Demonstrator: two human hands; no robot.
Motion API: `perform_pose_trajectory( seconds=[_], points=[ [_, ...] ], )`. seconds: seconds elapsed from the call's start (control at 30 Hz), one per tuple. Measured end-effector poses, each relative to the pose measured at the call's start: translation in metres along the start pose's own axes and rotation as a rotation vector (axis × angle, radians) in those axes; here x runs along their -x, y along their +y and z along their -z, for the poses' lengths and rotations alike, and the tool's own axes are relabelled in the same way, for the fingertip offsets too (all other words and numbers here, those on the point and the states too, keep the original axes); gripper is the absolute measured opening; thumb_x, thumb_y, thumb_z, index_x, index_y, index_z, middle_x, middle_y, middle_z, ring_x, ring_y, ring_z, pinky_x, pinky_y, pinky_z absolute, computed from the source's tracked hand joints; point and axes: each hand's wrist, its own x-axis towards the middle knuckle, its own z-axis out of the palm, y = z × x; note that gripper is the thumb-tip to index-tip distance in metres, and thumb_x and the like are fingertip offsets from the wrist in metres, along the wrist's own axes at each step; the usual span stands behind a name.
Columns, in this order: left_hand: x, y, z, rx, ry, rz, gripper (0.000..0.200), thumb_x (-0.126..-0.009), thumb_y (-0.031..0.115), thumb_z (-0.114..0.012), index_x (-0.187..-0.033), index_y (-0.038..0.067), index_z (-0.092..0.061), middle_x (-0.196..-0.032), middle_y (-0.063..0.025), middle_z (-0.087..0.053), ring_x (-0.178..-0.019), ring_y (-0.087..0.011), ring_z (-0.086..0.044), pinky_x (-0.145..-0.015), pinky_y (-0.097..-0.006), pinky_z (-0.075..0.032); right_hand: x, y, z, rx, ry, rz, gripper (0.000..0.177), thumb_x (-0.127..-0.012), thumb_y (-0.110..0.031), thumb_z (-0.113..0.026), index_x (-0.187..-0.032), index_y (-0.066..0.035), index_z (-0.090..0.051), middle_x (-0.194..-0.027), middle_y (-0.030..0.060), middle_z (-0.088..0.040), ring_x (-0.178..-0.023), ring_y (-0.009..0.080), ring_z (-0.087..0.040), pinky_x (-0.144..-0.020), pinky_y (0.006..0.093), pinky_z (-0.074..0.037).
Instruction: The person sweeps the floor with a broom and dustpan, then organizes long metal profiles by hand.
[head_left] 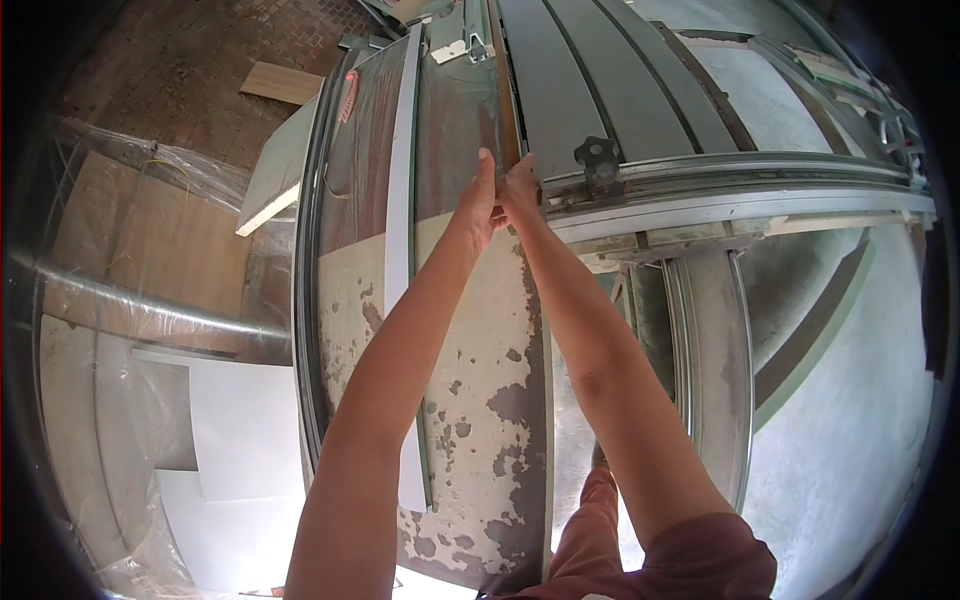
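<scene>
My two hands meet over the worn saw table [465, 400], beside the edge of the grooved metal sliding table [560, 90]. My left hand [478, 205] has its thumb stretched up and its fingers turned toward the right hand, partly hidden. My right hand [519, 190] is closed, its fingers bent and touching or nearly touching the left; whatever lies in it is hidden. A long white strip [400, 250] lies lengthwise on the saw table, to the left of both hands. A black knob [600, 165] stands on the metal rail [740, 200] just right of my right hand.
A red-handled tool [348, 97] lies at the saw table's far left. Boards [275, 165] and white panels [245, 420] stand or lie to the left, some near plastic sheeting. A metal beam [710, 370] runs below the rail on the right. A metal bracket [478, 45] sits at the far end.
</scene>
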Motion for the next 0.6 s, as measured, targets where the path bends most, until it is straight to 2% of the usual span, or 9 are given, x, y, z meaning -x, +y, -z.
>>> perform_pose_trajectory(
  seconds=[0.13, 0.2, 0.3, 0.37, 0.53, 0.6],
  points=[
    [-0.024, 0.008, 0.004, -0.144, 0.043, -0.048, 0.080, -0.074, 0.071, -0.036, -0.122, 0.007, -0.037, -0.104, -0.0112, -0.051, -0.088, -0.0196, -0.051, -0.080, -0.0339, -0.039, -0.009, -0.009, -0.002, -0.040, -0.035, -0.056, 0.037, -0.088, -0.026, -0.032, -0.106, 0.003, -0.045, -0.096, 0.0214, -0.058, -0.095, 0.0322, -0.055, -0.081, 0.0427, -0.044],
    [-0.032, 0.009, 0.007, -0.222, 0.053, -0.088, 0.080, -0.074, 0.071, -0.035, -0.122, 0.006, -0.036, -0.107, -0.0114, -0.050, -0.087, -0.0191, -0.052, -0.080, -0.0332, -0.040, -0.044, 0.008, -0.017, 0.290, 0.028, 0.069, 0.030, -0.084, -0.020, -0.041, -0.103, 0.003, -0.048, -0.096, 0.0207, -0.058, -0.094, 0.0310, -0.056, -0.080, 0.0423, -0.045],
    [-0.033, 0.018, 0.005, -0.149, -0.017, -0.077, 0.085, -0.073, 0.071, -0.036, -0.127, 0.006, -0.030, -0.116, -0.0142, -0.043, -0.091, -0.0189, -0.051, -0.081, -0.0339, -0.040, -0.048, 0.002, -0.015, 0.296, 0.054, 0.049, 0.027, -0.081, -0.018, -0.048, -0.099, 0.002, -0.053, -0.096, 0.0193, -0.059, -0.093, 0.0315, -0.057, -0.078, 0.0415, -0.046],
    [-0.035, 0.021, 0.006, -0.061, -0.099, -0.105, 0.102, -0.069, 0.071, -0.045, -0.134, 0.000, -0.009, -0.129, -0.0216, -0.028, -0.101, -0.0233, -0.046, -0.086, -0.0354, -0.039, -0.049, -0.004, -0.012, 0.298, 0.039, 0.042, 0.025, -0.078, -0.016, -0.051, -0.096, 0.001, -0.055, -0.096, 0.0187, -0.059, -0.092, 0.0315, -0.058, -0.076, 0.0409, -0.047],
    [-0.044, 0.026, 0.008, -0.078, -0.123, -0.106, 0.104, -0.067, 0.071, -0.046, -0.134, 0.000, -0.008, -0.131, -0.0227, -0.024, -0.104, -0.0242, -0.045, -0.087, -0.0362, -0.039, -0.064, -0.005, -0.017, 0.251, 0.013, -0.028, 0.022, -0.074, -0.014, -0.056, -0.092, -0.001, -0.061, -0.097, 0.0179, -0.060, -0.091, 0.0316, -0.058, -0.075, 0.0388, -0.048],
    [-0.044, 0.029, 0.009, -0.088, -0.120, -0.109, 0.105, -0.067, 0.072, -0.046, -0.134, 0.000, -0.008, -0.131, -0.0231, -0.025, -0.106, -0.0246, -0.044, -0.087, -0.0362, -0.039, -0.076, -0.005, -0.021, 0.162, -0.031, -0.125, 0.022, -0.074, -0.014, -0.057, -0.091, -0.001, -0.061, -0.096, 0.0182, -0.060, -0.091, 0.0314, -0.059, -0.075, 0.0386, -0.048]
  ],
)
